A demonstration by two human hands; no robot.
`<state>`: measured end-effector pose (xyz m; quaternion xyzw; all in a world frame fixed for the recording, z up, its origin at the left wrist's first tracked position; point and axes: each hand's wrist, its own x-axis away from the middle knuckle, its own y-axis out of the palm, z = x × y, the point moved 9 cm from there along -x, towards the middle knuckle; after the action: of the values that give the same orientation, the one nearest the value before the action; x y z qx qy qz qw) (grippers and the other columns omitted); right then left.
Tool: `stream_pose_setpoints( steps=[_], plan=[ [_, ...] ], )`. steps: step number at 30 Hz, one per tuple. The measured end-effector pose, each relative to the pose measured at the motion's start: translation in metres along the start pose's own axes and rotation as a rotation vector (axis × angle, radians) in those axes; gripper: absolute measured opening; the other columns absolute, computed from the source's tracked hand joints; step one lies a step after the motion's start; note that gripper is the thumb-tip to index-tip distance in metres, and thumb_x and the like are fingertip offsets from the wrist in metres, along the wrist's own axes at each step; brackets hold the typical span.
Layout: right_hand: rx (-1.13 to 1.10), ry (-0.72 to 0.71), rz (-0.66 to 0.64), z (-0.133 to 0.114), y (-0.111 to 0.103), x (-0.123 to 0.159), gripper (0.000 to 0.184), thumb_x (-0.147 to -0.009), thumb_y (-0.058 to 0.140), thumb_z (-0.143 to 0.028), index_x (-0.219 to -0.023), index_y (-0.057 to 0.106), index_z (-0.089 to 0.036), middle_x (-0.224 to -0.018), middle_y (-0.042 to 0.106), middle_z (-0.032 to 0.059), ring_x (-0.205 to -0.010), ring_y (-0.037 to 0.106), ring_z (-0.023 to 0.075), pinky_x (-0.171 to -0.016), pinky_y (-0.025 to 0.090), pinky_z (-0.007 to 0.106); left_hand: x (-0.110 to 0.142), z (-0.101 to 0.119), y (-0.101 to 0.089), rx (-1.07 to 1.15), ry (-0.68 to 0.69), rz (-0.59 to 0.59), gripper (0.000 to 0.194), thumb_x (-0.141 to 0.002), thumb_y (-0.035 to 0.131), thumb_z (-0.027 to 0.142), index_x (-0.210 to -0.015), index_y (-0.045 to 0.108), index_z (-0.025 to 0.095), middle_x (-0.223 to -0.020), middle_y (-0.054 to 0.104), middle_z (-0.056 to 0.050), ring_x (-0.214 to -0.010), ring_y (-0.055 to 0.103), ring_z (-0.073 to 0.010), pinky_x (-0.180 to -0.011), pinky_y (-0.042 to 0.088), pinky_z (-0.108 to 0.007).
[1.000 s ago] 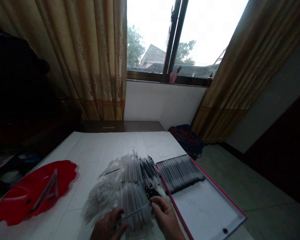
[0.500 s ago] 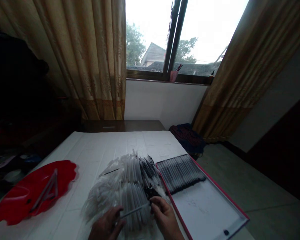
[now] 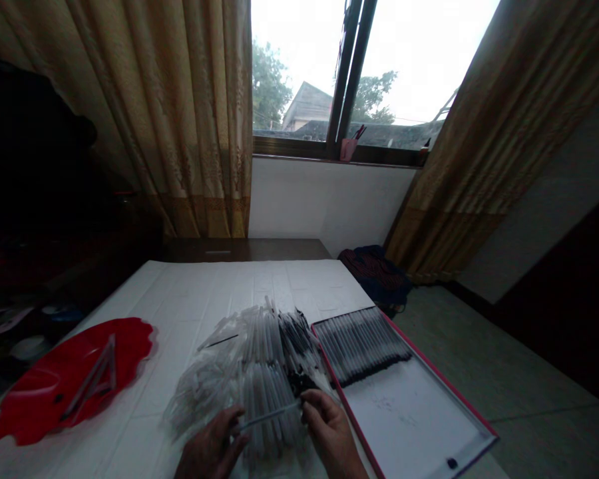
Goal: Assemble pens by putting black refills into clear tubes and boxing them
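Observation:
My left hand [image 3: 213, 444] pinches one end of a thin, clear plastic tube [image 3: 272, 416]. At its other end, the fingers of my right hand [image 3: 327, 429] are closed on it. The tube is held almost level, tilted slightly up to the right, over a pile of similar clear tubes [image 3: 264, 382] in plastic wrapping. Beside that pile is a bunch of dark-tipped thin sticks [image 3: 298, 342], partly behind my right hand. To the right lies a shallow, red-edged white tray [image 3: 404, 412], with a row of dark-ended tubes [image 3: 362, 346] laid side by side at its far end.
A red scalloped plate [image 3: 30, 409] with a clear triangular piece [image 3: 100, 379] on it is at the left of the white-covered table [image 3: 180, 286]. Dark cloth [image 3: 374, 273] is heaped past the table's far right corner. A pink cup [image 3: 348, 150] stands on the windowsill.
Both hands keep hold of the tube, which has become slightly more level. My left hand has risen a little. The pile and the tray look the same.

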<state>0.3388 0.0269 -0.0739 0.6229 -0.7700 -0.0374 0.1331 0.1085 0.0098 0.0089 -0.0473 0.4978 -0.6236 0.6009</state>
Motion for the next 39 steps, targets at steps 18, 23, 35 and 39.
stream_pose_setpoints(
  steps=[18,23,35,39],
  plan=[
    [-0.042,0.026,0.039,0.007,-0.004,-0.001,0.044,-0.059,0.078,-0.053,-0.083,0.069,-0.017,-0.056,0.060,-0.0012,-0.051,0.051,0.0117,-0.046,0.037,0.020,0.003,-0.005,0.004,0.023,-0.020,-0.003,0.022,-0.093,0.043,0.045,-0.101,0.054,0.028,-0.079,0.071,0.003,-0.066,0.071,-0.0118,-0.061,0.056,-0.016],
    [-0.050,0.027,0.062,0.004,-0.005,0.001,0.046,-0.058,0.078,-0.053,-0.084,0.069,-0.016,-0.057,0.061,-0.0007,-0.051,0.052,0.0118,-0.045,0.038,0.020,0.001,-0.002,0.001,0.012,0.002,-0.019,0.026,-0.095,0.038,0.043,-0.096,0.059,0.028,-0.080,0.074,0.003,-0.069,0.073,-0.0131,-0.062,0.056,-0.016],
    [-0.068,0.019,0.043,0.007,-0.004,0.000,0.043,-0.062,0.077,-0.052,-0.086,0.069,-0.018,-0.059,0.060,-0.0014,-0.053,0.052,0.0115,-0.047,0.039,0.020,-0.002,0.007,-0.004,0.002,0.051,0.027,0.020,-0.094,0.042,0.041,-0.100,0.055,0.027,-0.078,0.072,0.003,-0.067,0.072,-0.0119,-0.061,0.056,-0.015],
    [-0.058,0.014,0.048,0.008,-0.005,0.001,0.044,-0.062,0.077,-0.053,-0.085,0.068,-0.017,-0.058,0.059,-0.0021,-0.052,0.051,0.0111,-0.046,0.037,0.019,-0.001,0.004,-0.001,-0.011,0.042,-0.006,0.023,-0.093,0.043,0.043,-0.103,0.057,0.028,-0.084,0.074,0.002,-0.072,0.072,-0.0125,-0.064,0.056,-0.015]
  ],
)
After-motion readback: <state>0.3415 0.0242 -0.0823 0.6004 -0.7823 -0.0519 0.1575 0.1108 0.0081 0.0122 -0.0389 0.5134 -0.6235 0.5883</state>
